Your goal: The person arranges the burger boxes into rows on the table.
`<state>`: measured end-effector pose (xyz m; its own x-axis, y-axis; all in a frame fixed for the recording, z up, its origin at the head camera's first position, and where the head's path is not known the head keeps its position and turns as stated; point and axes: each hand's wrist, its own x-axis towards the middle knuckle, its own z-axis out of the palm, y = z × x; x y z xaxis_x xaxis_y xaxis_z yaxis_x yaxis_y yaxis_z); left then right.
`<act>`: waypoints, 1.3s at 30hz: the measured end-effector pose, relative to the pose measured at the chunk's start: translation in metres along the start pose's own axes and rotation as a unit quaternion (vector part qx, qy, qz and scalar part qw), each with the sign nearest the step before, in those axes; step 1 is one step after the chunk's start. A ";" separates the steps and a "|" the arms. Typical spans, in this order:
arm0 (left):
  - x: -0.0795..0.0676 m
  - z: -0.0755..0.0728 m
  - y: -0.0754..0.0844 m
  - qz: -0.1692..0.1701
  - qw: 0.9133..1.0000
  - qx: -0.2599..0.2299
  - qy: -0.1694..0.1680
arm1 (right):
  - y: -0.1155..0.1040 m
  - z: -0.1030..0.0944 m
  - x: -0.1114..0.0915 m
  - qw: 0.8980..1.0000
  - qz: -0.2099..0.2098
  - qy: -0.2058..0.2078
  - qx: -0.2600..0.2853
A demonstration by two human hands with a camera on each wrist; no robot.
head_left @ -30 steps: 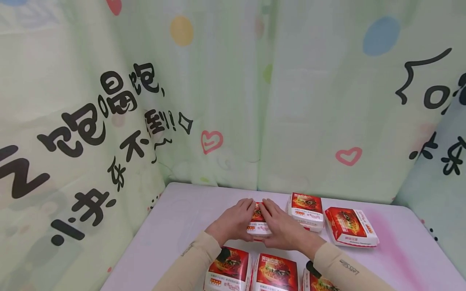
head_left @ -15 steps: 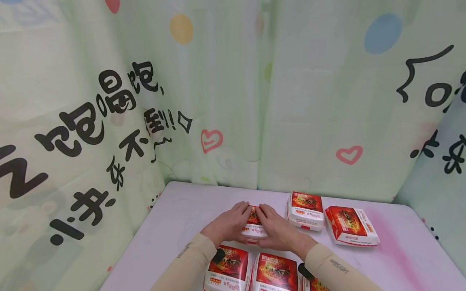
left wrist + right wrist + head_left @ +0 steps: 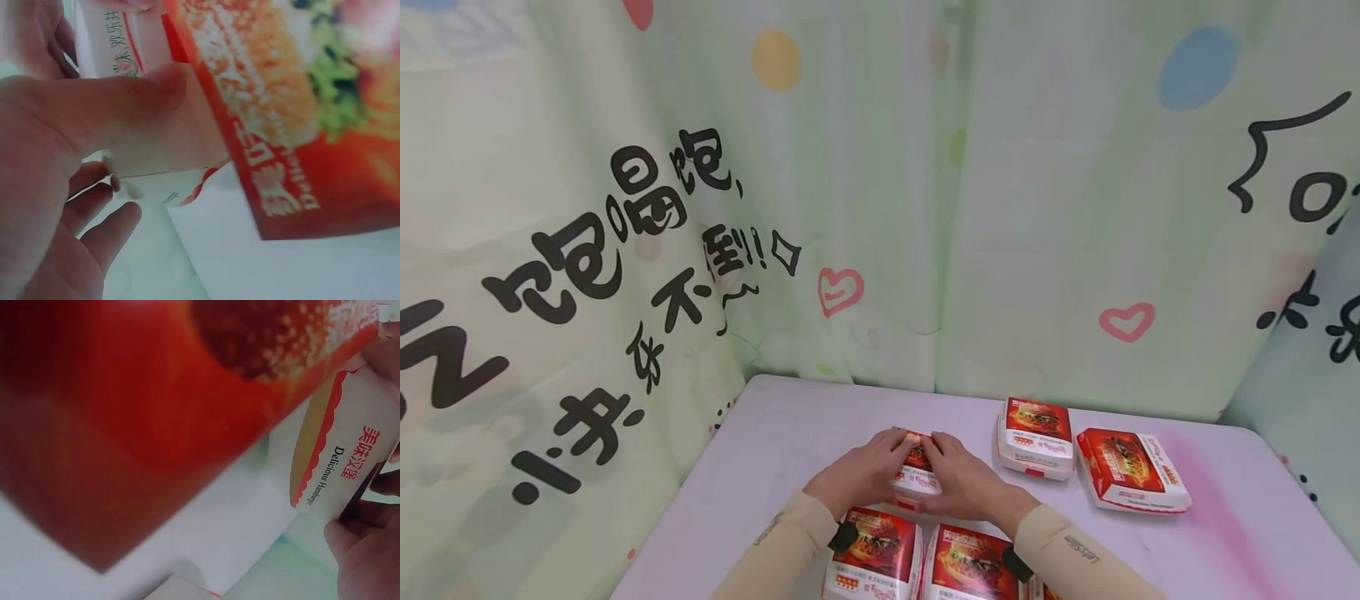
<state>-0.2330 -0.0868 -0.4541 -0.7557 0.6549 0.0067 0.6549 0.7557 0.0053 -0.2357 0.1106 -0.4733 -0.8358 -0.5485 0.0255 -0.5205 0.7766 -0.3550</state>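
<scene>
Both hands have hold of one burger box (image 3: pixel 917 477), the left hand (image 3: pixel 863 473) at its left side and the right hand (image 3: pixel 970 482) at its right. Each is part-curled about the box, fingers reaching over the top from the side; the left wrist view shows that hand's thumb (image 3: pixel 134 106) laid across the white front wall. The box sits well in from the back edge of the bench (image 3: pixel 805 425), nearer its left edge than its right; whether it touches the bench I cannot tell. Toward the back right corner stand an upright box (image 3: pixel 1037 433) and, just beside it, a turned box (image 3: pixel 1131 471). Nearer the person are a left front box (image 3: pixel 874 554), a middle front box (image 3: pixel 972 560) and a third, mostly hidden by the right sleeve (image 3: pixel 1082 554). Both forearms reach forward and inward above this row, with the left sleeve (image 3: pixel 790 533) angled across the left
</scene>
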 end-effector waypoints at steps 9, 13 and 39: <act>-0.007 0.002 -0.002 -0.032 0.999 -0.029 -0.032 | -0.002 0.005 0.003 0.999 -0.029 -0.010 0.018; -0.007 0.001 -0.001 -0.056 0.996 -0.047 -0.044 | -0.003 0.002 -0.001 0.998 -0.027 -0.029 0.043; -0.009 -0.013 -0.005 -0.132 0.981 -0.127 -0.058 | 0.037 -0.028 -0.041 0.997 0.067 0.000 0.047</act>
<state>-0.2297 -0.0969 -0.4413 -0.8847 0.4439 -0.1424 0.4039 0.8824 0.2413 -0.2259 0.1706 -0.4612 -0.8968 -0.4414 -0.0290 -0.3850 0.8111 -0.4403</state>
